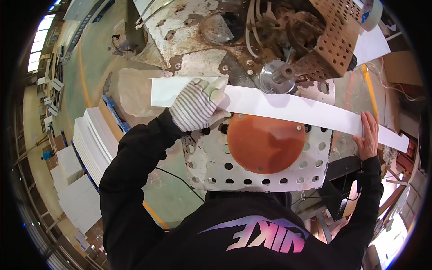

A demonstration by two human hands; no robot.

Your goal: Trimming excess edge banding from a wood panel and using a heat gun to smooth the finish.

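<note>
A long white strip [288, 108] lies across the machine in front of me, sloping down toward the right. My left hand [195, 105], in a grey-striped knit glove with pale fingertips, is closed around the strip near its left end. My bare right hand [370, 137] grips the strip toward its right end, with the thumb at the near edge. Between my hands, the strip's far edge meets a round clear-looking machine part with a metal shaft [284, 73]. Below the strip, an orange-brown disc [265, 146] is screwed to a white perforated metal plate [207, 173].
A rusty perforated guard [339, 33] and hoses stand at the machine's far side. Stacked white panels [96, 135] on a blue pallet lie to the left, with more boards beyond. A tape roll [372, 15] sits at the far right. A black cable [180, 180] hangs near the plate.
</note>
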